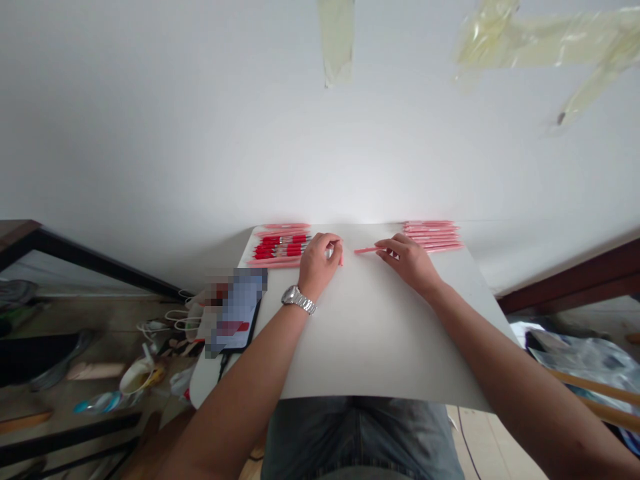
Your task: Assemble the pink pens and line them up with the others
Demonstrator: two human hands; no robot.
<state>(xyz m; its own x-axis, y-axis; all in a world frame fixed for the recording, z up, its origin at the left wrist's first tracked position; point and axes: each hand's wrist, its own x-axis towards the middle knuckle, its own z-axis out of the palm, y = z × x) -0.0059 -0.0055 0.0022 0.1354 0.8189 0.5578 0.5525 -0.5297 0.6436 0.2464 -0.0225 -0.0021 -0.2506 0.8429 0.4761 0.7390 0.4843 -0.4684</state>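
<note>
My left hand, with a silver watch at the wrist, is closed in a pinch on a small pink piece, whose kind is mostly hidden by the fingers. My right hand grips a slim pink pen by one end, its other end pointing left toward my left hand. The two pink things are apart. Just left of my left hand lies a group of red pens with pink pens along its front and back. Behind my right hand lies a row of pink pens.
A phone with a blurred screen rests at the left edge of the white table, a cable attached. The wall rises right behind the table. Cables, a cup and a bottle are on the floor at left.
</note>
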